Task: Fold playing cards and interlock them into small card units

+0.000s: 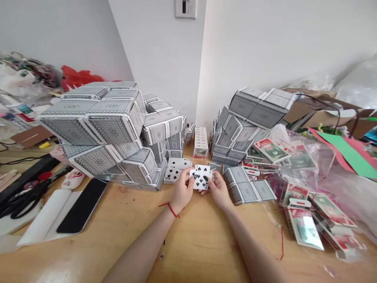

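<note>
My left hand and my right hand meet at the middle of the wooden table. Together they pinch a small fan of playing cards showing black spades, face up. The fingers of both hands are closed on the cards' edges. A red string is tied round my left wrist. Just behind the left hand, more spade cards lie face up on the table.
Large stacks of grey-backed card boxes stand at the left and right. Red-and-green card packs in plastic wrap lie at the right. A black phone on white paper and scissors lie at the left.
</note>
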The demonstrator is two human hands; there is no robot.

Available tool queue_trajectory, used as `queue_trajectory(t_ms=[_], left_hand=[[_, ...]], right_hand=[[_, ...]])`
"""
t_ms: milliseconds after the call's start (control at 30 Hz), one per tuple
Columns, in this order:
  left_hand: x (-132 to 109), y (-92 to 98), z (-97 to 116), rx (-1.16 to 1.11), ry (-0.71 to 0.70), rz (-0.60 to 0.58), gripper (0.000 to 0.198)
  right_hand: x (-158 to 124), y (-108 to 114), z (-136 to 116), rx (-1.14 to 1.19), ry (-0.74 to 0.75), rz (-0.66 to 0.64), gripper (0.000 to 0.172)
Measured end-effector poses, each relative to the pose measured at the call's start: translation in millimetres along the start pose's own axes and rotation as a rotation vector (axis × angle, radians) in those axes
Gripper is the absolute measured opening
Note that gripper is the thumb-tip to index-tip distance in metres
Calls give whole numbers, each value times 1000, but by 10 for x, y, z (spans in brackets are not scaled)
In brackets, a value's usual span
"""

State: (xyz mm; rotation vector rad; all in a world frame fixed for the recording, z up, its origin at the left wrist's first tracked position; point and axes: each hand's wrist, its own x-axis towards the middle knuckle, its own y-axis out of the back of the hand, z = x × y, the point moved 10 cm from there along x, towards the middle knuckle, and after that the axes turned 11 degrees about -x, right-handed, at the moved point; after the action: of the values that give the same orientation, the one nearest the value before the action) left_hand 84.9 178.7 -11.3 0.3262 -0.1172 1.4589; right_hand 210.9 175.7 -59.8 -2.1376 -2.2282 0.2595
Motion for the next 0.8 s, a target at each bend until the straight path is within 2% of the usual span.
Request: queue_trajectory(t_ms=[167,267,467,633,800], left_hand=[[-25,67,73,215,-27,41,30],[-29,65,88,231,-32,40,30],[-1,87,30,83,-16,68,35],[17,111,-136,-98,80,96,39],[17,91,-291,-231,168,119,24]], right_hand=[[-30,-30,-14,-31,3,-15,31],[-20,-10,-28,-23,29,-2,30],[21,101,-34,-31,72,68,29],[22,135,-40,-63,75,94,32],[28,159,-30,-99,76,108,31]])
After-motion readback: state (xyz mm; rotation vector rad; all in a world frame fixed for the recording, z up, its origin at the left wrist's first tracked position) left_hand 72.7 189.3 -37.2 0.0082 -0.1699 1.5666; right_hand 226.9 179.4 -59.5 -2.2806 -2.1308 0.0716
